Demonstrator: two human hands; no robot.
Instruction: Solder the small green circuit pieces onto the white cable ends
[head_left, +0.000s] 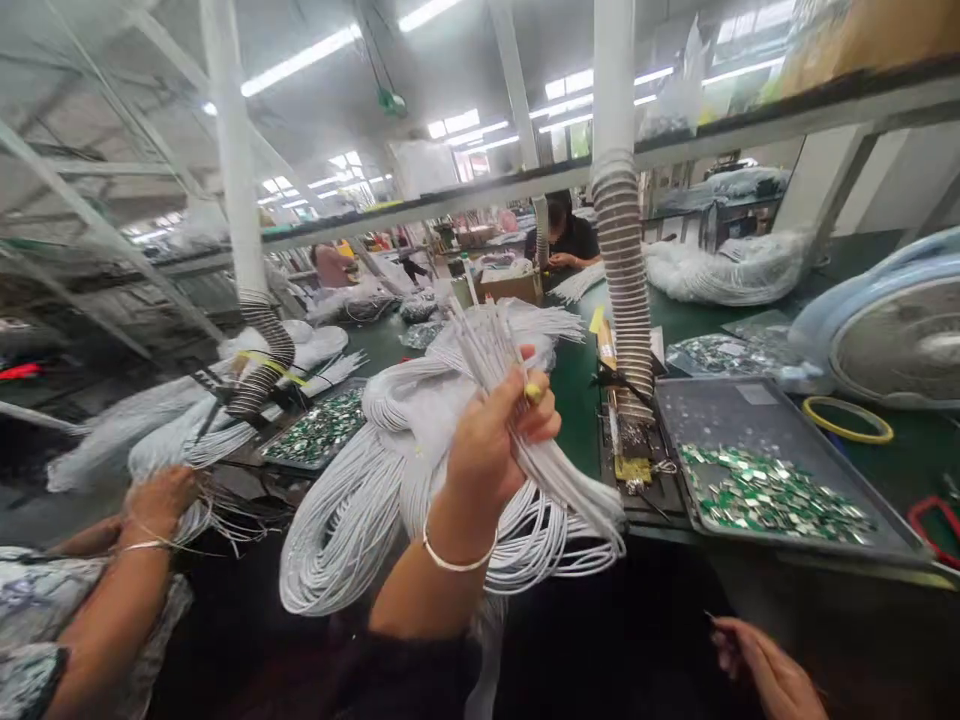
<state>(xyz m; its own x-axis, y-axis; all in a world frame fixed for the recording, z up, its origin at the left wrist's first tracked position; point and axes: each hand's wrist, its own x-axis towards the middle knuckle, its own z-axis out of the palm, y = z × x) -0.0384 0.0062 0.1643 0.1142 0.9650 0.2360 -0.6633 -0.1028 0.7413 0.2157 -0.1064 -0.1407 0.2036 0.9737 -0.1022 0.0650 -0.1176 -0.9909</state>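
Closest to the camera, at 5 o'clock on the bottom edge, the person's right hand (pixel 765 672) shows only in part, its fingers loosely curled. It is blurred, so I cannot tell whether it holds anything.

At 8 o'clock, a co-worker's hand (pixel 159 497) with a thin bracelet and a patterned sleeve is closed on a sheaf of thin white wires (pixel 196 448). Just beyond it, a shallow dark tray of small green and silver parts (pixel 319 428) rests on the dark green workbench (pixel 577 400).

In the centre, the person's left hand (pixel 491 445), with a pale bangle on the wrist, is raised and clenched around a thick coiled bundle of white cables (pixel 360 500). The bundle is held in the air in front of the bench. Its loops hang down towards 7 o'clock and its loose cut ends fan upwards towards 12 o'clock.

Just right of centre, a ribbed grey-and-white flexible hose (pixel 626 260) drops from a white pipe to the bench. At 3 to 4 o'clock lies a flat grey metal tray (pixel 750 410) with green and silver parts heaped along its near side. Beside it, further right, are a yellow ring (pixel 847 420) and a pale blue fan (pixel 885 330).

At 12 o'clock, well apart from all this, another person sits at the far end of the bench.
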